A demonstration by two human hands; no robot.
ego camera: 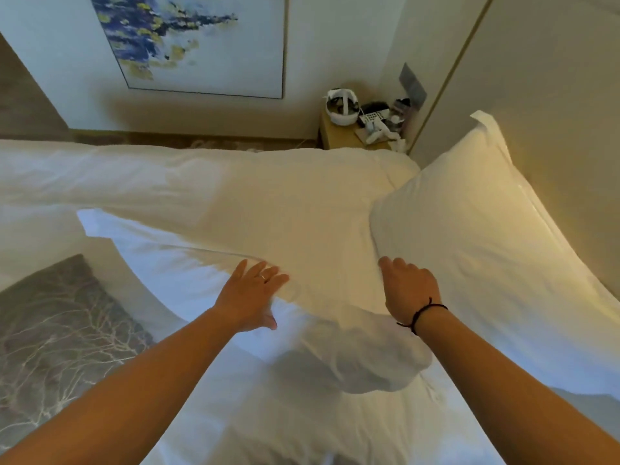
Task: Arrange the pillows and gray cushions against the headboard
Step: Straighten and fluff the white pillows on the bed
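Head camera, looking down over a bed made up in white. A large white pillow (235, 236) lies across the middle of the frame, its long axis running from the left edge toward the lower centre, one pointed corner aimed left and the near end bunched up at the bottom centre. A second white pillow (479, 229) stands tilted on the right side of the frame, leaning back against the pale headboard (553, 112), its long axis running from the upper right down toward the lower right, its top corner pointing up. The two pillows meet near the centre right.

Both bare forearms reach in from the bottom corners. The left hand (250, 297) lies flat on the lying pillow, palm down, fingers spread apart and pointing up the frame, a ring on one finger; it grips nothing. The right hand (407, 286), with a dark cord bracelet at the wrist, is palm down with its fingers curled at the lower edge of the leaning pillow; whether they pinch the cloth cannot be told.

A gray cushion (57, 333) with a pale branching pattern lies flat at the lower left. At the upper centre right a small nightstand (335, 135) holds cluttered items, and a framed painting (188, 41) hangs at the upper left.
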